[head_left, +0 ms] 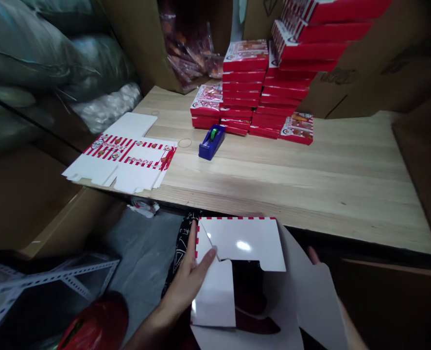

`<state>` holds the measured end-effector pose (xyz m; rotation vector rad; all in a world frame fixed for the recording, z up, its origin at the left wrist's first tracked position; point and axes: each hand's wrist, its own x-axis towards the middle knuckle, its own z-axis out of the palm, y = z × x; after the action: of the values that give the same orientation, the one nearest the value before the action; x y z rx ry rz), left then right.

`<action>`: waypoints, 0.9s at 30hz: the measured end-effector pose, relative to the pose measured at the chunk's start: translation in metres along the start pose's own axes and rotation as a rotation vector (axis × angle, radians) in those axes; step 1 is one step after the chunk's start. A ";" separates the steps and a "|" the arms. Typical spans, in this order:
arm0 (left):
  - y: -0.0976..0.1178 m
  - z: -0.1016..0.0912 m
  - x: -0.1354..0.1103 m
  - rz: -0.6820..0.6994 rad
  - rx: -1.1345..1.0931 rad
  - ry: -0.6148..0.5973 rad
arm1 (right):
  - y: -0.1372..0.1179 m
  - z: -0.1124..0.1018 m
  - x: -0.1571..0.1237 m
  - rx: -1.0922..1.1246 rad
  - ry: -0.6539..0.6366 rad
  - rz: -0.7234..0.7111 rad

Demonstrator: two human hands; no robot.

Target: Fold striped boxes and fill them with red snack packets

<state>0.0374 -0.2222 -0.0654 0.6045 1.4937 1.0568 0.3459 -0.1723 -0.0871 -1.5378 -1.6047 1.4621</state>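
A white carton (244, 243) with red-striped edges is partly folded, open at the top, held below the table's front edge. My left hand (186, 279) grips its left side flap, thumb on the flap and fingers behind it. My right hand (315, 257) is almost wholly hidden behind the carton's right flap; only fingertips show against the flap's outer side.
On the wooden table (291, 180) lie a flat stack of unfolded cartons (124, 155) at the left edge, a blue tape dispenser (211, 142) and stacks of finished red boxes (269, 82) at the back. Cardboard walls stand behind and right. Grey sacks (36, 63) are left.
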 end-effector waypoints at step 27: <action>0.056 0.009 0.039 0.983 0.973 -0.398 | -0.051 0.045 -0.036 0.597 0.107 0.332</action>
<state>0.0269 -0.1610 -0.0354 2.2495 1.2660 0.7299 0.2952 -0.2108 -0.0440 -1.5191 -0.7607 1.7844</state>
